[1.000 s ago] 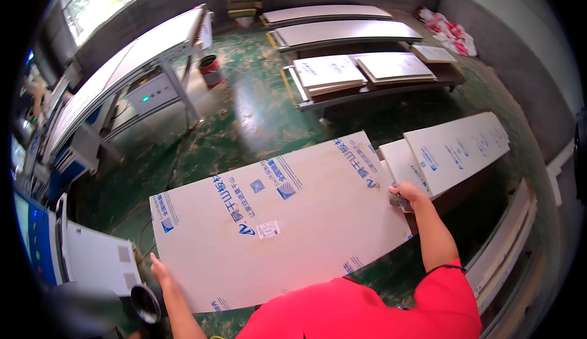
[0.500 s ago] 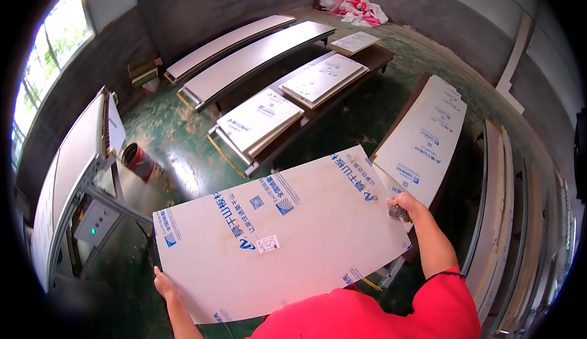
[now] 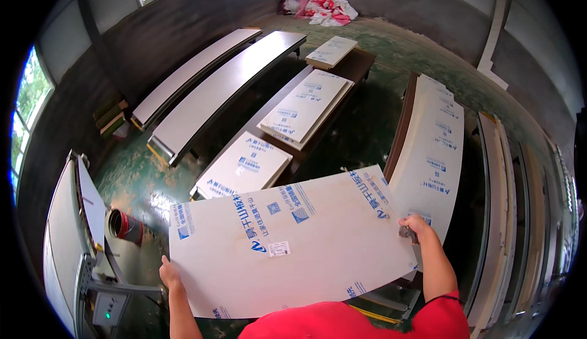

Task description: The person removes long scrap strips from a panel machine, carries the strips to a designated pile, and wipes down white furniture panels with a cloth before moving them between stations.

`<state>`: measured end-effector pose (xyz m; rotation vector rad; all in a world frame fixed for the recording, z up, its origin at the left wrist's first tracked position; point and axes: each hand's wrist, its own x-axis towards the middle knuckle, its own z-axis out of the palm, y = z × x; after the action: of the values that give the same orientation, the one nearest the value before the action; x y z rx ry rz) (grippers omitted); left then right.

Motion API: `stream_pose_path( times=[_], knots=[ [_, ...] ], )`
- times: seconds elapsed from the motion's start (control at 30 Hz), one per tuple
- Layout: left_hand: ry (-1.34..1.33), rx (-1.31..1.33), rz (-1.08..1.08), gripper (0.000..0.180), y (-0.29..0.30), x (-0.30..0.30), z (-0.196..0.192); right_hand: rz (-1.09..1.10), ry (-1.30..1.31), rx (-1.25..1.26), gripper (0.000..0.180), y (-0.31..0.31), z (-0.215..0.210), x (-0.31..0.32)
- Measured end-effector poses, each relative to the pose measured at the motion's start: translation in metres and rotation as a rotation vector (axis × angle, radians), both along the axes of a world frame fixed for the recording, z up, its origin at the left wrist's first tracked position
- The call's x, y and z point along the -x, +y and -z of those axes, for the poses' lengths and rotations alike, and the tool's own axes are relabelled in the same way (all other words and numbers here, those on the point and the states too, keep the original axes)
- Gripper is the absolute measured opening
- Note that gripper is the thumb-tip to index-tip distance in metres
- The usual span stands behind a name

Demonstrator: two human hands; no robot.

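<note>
A wide white panel (image 3: 330, 253) with blue print and a small white label is held in front of my body, tilted a little up to the right. My left hand (image 3: 170, 273) is closed on its left edge, thumb showing on the top face. At the opposite edge, my right hand (image 3: 417, 224) grips the panel. A small crumpled dark grey thing (image 3: 408, 234), perhaps a rag, is in the right hand too. Both hands' fingers under the panel are hidden. Just beyond the right hand lies a row of overlapping white printed panels (image 3: 428, 155).
Ahead stands a low dark bench with stacked printed panels (image 3: 306, 106). Two long benches with plain pale tops (image 3: 232, 91) lie left of it. A metal-framed machine (image 3: 85, 259) and a red bucket (image 3: 126, 227) stand left. Long boards (image 3: 498, 216) lean at right.
My view has turned and come forward, so the benches sit lower and further left. The panel has moved slightly right in view, still in both hands.
</note>
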<state>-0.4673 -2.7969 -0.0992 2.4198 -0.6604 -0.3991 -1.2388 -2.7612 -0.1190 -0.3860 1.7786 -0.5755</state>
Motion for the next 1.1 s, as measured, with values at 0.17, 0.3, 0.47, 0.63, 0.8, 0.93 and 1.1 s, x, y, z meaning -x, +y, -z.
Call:
stream_pose_path(
  times=[0.17,0.3,0.47,0.63,0.8,0.93,1.1],
  knots=[
    [-0.074,-0.029,0.172,0.067,-0.163,0.065,0.012,0.208,-0.025,-0.037,0.021,-0.029,0.036,0.037],
    [-0.07,-0.082,0.404,0.067,-0.284,0.126,0.032,0.346,0.101,-0.016,0.02,-0.046,0.009,0.052],
    [-0.144,-0.045,0.571,0.065,-0.395,0.189,0.066,0.513,0.03,-0.051,0.02,-0.052,0.021,0.096],
    [-0.132,-0.05,0.627,0.065,-0.482,0.283,0.069,0.586,-0.003,-0.022,0.021,-0.104,0.06,0.157],
    [-0.142,-0.094,0.606,0.066,-0.526,0.34,0.082,0.525,0.06,-0.033,0.022,-0.21,0.057,0.245],
    [-0.06,-0.123,0.446,0.067,-0.54,0.379,0.091,0.326,0.027,-0.056,0.022,-0.308,0.071,0.327],
    [0.079,-0.178,0.217,0.068,-0.555,0.402,0.106,0.201,0.065,-0.078,0.022,-0.45,0.07,0.378]
  ],
)
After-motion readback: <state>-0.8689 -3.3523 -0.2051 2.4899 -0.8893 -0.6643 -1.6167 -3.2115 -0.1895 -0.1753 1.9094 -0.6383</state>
